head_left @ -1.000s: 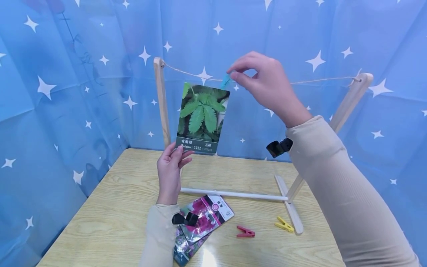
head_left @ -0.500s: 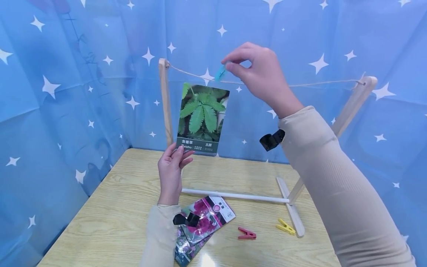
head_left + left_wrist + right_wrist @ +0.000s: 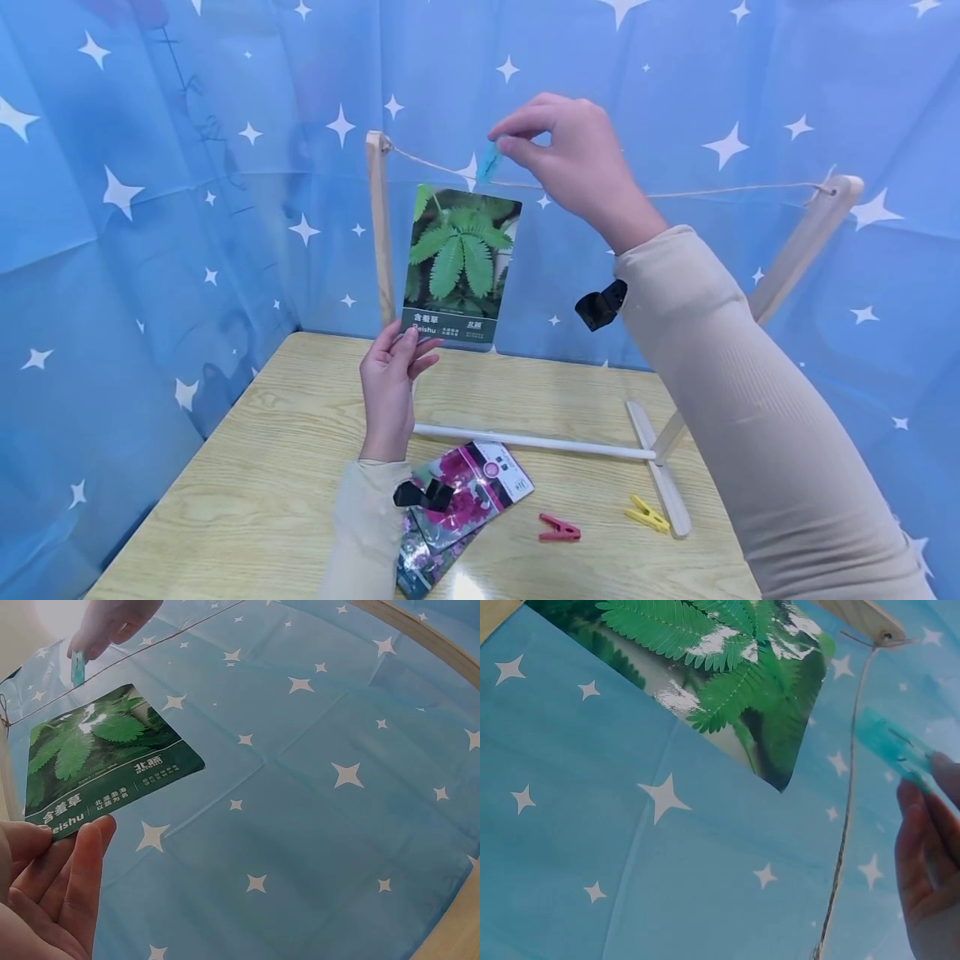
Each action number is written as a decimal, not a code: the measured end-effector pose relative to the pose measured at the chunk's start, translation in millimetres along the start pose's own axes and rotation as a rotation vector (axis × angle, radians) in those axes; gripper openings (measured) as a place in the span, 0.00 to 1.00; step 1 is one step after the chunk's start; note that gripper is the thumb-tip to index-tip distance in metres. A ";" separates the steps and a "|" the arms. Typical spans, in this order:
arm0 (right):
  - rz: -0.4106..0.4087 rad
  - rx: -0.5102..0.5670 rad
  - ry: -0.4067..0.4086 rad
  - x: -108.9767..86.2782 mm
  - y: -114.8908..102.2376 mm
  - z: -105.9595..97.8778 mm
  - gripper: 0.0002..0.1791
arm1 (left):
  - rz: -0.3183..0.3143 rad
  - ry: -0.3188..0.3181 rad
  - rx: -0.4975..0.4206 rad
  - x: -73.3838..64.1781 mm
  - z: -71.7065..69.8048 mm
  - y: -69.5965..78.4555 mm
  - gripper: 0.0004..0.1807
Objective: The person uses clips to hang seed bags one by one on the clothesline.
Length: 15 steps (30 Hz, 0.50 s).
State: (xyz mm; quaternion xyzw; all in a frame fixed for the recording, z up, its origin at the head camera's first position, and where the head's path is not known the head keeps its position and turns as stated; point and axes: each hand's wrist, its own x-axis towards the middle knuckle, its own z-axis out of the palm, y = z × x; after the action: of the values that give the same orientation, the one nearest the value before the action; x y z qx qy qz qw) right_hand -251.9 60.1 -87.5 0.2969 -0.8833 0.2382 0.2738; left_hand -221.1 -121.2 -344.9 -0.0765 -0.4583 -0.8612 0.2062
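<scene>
My left hand [image 3: 388, 396] pinches the lower left corner of a green seed packet [image 3: 461, 258] with a leaf picture, holding it upright and slightly tilted. Above the packet, my right hand [image 3: 570, 158] pinches a light-blue clothespin [image 3: 488, 162] between thumb and forefinger. The clothespin's tip is at the twine [image 3: 846, 817] in the right wrist view; whether it grips the twine I cannot tell. In the left wrist view the packet [image 3: 105, 754] stands apart from the clothespin [image 3: 78, 669], its top edge below the line.
The twine spans two wooden posts [image 3: 380, 225], joined low down by a white rod [image 3: 532, 442]. On the wooden table [image 3: 225, 483] lie two overlapping flower seed packets [image 3: 468, 492], a red clothespin [image 3: 559, 528] and a yellow clothespin [image 3: 647, 514]. A star-patterned blue cloth [image 3: 247, 217] hangs behind.
My right hand has lifted the clothespin off the packet's top right corner and moved it up and left to the twine. The left hand holds the packet nearly still.
</scene>
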 end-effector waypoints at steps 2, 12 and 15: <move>0.006 0.000 -0.009 2.0 -0.8 0.8 0.13 | 0.004 0.004 0.001 0.4 -0.3 0.3 0.20; 0.027 -0.038 -0.050 11.4 -2.5 4.8 0.13 | 0.009 0.009 -0.014 0.6 -1.2 1.5 0.19; 0.023 -0.046 -0.057 13.0 -4.3 6.2 0.13 | 0.012 0.009 -0.007 1.0 -1.1 2.0 0.19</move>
State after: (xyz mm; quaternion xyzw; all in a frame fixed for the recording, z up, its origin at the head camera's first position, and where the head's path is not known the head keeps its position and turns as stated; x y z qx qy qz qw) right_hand -259.9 48.3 -82.9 0.2872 -0.8992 0.2125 0.2526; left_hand -221.1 -123.4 -343.6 -0.0761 -0.4540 -0.8618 0.2131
